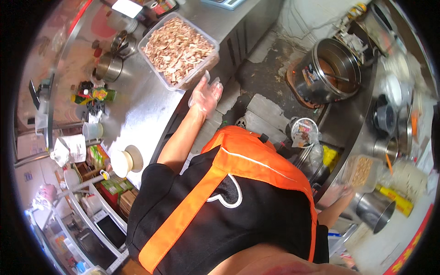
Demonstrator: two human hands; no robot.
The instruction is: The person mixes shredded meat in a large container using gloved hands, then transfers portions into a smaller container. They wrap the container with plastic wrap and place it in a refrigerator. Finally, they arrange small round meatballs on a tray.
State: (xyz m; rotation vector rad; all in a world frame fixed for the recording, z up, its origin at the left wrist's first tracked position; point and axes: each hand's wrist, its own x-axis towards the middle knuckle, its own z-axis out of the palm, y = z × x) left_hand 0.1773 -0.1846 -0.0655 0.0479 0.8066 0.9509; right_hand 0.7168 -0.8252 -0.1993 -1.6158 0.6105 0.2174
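My left hand (206,93), in a clear plastic glove, is beside the near corner of a large clear plastic tub (202,74). Its fingers are apart and it grips nothing; whether the fingertips touch the tub I cannot tell. The tub is heaped with pale brown shredded or sliced food (177,48) and sits at the edge of the steel counter. On the far right, my right hand (340,194) is low and blurred beside a smaller clear container (362,172) of light brown pieces; whether it holds that container is unclear. A steel pot (374,209) stands close by.
Steel cups (109,67), bottles (99,94) and a white spool-like object (122,163) stand on the left counter (154,99). A large steel pot (330,74) with liquid stands ahead on the right, on a round base. Below it is a lined waste bin (304,129).
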